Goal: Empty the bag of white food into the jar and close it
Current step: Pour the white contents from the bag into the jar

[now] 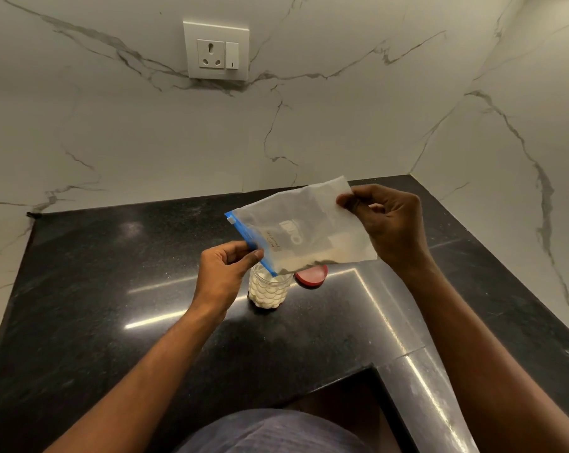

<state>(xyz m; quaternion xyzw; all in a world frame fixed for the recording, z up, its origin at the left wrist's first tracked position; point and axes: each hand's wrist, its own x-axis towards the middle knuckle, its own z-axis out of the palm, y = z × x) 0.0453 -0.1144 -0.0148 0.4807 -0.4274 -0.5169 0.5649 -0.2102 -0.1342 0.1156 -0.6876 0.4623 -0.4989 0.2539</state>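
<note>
On the dark worktop [113,289] the open jar [269,289] stands nearly full of white food, its red lid [312,275] lying just beside it on the right, and the bag [304,230] hangs tilted right above the jar with its blue zip corner dipping into the mouth. The bag looks thin, limp, slippery and now almost weightless, so I judge it best held by its edges. The left hand [226,273] pinches the zip strip; the right hand [387,223] pinches the raised bottom corner.
</note>
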